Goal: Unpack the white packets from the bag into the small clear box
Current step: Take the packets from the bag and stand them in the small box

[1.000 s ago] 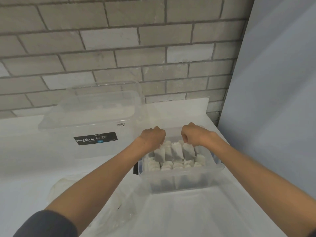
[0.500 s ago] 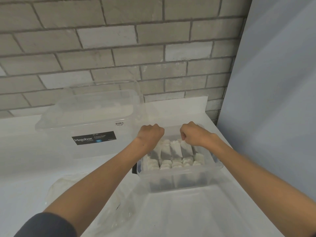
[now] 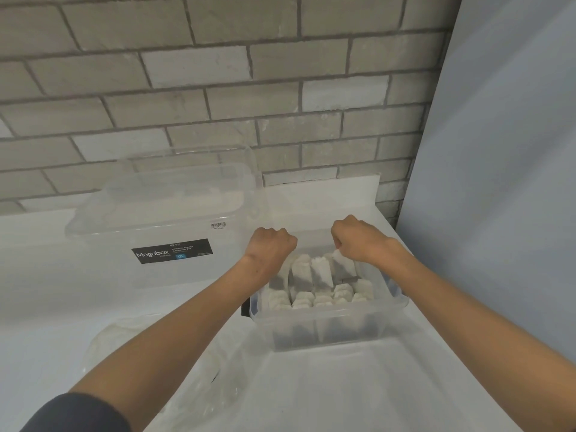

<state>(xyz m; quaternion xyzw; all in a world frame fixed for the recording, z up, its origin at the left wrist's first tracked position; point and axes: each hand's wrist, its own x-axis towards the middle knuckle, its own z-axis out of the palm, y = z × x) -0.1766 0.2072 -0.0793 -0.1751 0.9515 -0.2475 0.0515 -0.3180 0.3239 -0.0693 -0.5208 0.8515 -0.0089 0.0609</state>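
My right hand (image 3: 358, 241) pinches the top edge of a white packet in the row of white packets (image 3: 318, 275) standing in the small clear box (image 3: 392, 304) just beneath both hands. My left hand (image 3: 269, 244) curls at the row's other end, fingertips hidden, so I cannot tell what it holds. The packets look light, soft and easily crumpled, best nipped gently by their upper seams.

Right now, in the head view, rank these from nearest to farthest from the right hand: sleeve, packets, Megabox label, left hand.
1. packets: at the right hand's fingers.
2. left hand: just left of it.
3. Megabox label: farther left.
4. sleeve: bottom left corner, farthest.
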